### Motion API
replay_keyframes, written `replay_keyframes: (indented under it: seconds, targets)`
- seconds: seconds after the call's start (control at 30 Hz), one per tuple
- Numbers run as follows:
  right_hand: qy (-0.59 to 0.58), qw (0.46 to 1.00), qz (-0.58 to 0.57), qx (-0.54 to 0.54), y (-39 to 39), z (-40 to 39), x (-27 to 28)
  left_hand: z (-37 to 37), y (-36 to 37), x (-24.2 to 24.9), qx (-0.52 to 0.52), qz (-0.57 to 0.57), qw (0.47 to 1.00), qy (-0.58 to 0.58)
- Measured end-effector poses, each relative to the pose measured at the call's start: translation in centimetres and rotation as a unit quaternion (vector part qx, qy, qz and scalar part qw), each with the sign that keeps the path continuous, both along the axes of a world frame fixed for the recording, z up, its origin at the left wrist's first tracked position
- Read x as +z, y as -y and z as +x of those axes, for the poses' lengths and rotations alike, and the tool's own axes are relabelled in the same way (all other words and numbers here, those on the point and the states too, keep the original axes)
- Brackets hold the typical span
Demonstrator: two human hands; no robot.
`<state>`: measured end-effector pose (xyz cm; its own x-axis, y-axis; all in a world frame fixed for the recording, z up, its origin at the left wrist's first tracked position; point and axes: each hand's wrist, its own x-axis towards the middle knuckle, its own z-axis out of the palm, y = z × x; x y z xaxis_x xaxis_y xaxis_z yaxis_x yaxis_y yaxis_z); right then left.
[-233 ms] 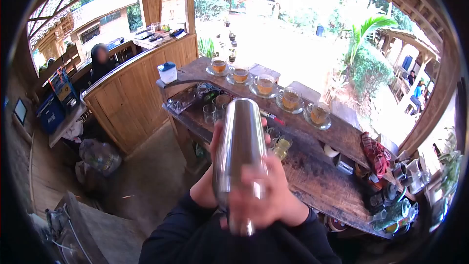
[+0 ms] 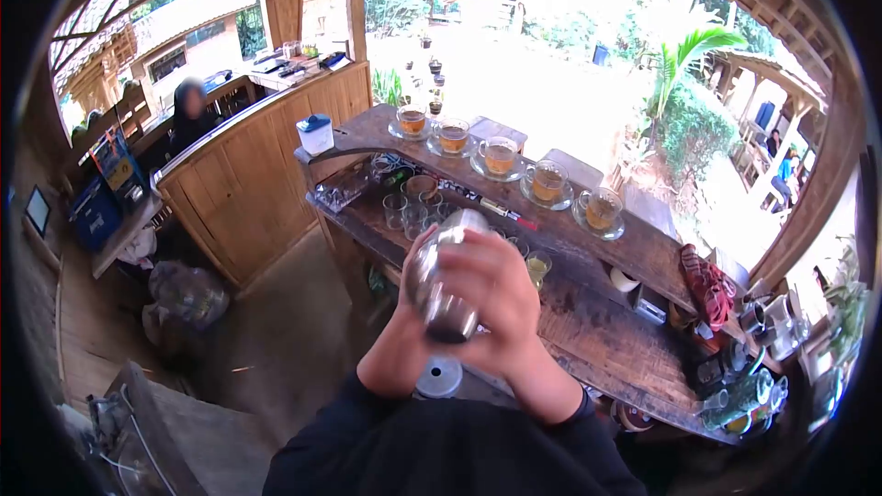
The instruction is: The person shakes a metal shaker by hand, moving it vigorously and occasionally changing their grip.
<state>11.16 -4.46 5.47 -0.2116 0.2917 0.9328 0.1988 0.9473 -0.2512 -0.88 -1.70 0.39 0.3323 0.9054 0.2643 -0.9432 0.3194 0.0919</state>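
A shiny metal cocktail shaker (image 2: 452, 315) is held between both hands in front of my chest, tilted and blurred by motion. My left hand (image 2: 401, 338) wraps its left side, with the fingers partly hidden behind the metal. Across the top and right side lie the fingers of my right hand (image 2: 501, 298). Beyond the hands, drinking glasses (image 2: 395, 211) stand on the lower counter, and a glass with pale yellow liquid (image 2: 538, 265) is just right of my right hand.
Several glass cups of amber drink (image 2: 499, 158) sit on saucers along the raised wooden shelf (image 2: 643, 253). A lidded plastic tub (image 2: 316, 135) stands at its left end, a red cloth (image 2: 707, 289) at its right. Another person (image 2: 190, 119) is behind the left counter (image 2: 248, 174).
The shaker has swung from nearly upright, with its long body showing, to a foreshortened tilt lower down. Both hands have moved with it and still grip it.
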Motion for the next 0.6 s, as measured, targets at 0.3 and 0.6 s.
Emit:
replay_keyframes:
  seconds: [0.3,0.6]
  targets:
    - [0.034,0.998,0.058,0.008,-1.2,-0.8,-4.3,1.5,0.5,-2.4,-0.215,0.008,0.933,0.288]
    - [0.025,0.971,0.223,0.079,0.9,-1.3,-2.1,-0.2,2.3,-1.7,-0.075,0.219,0.973,0.021]
